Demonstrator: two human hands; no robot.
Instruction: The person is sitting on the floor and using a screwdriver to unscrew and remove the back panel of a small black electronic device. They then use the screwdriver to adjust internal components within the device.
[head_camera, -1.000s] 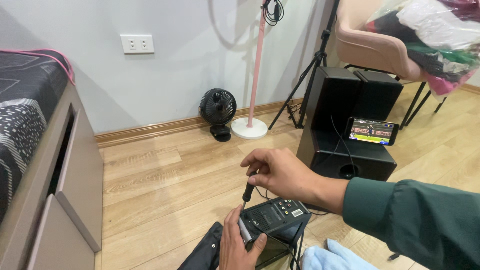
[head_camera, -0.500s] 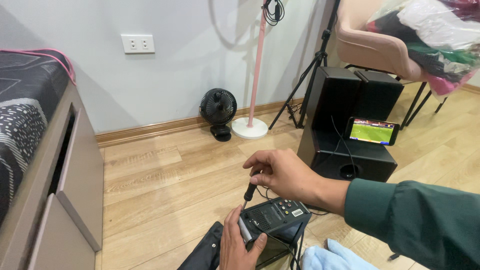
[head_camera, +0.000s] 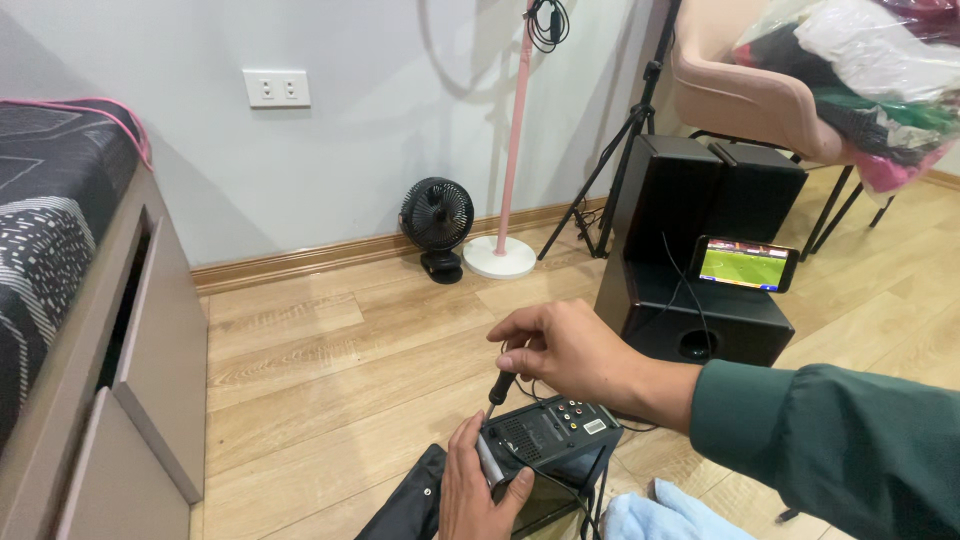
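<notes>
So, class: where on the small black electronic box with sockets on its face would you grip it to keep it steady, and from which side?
Grip the small black electronic box by its lower left edge, coming from below, as the left hand does. That probably works best because the socket face tilts upward, where the right hand sets the black-handled screwdriver, so this hold leaves it clear.

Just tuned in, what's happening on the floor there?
A person is working on a small black box over a wood floor. The left hand steadies the box from below, while the right hand holds a screwdriver by its handle, tip down at the box's top edge. A cable runs off the box. Behind stand black speakers with a lit phone propped on them, and a small fan by the wall.
</notes>
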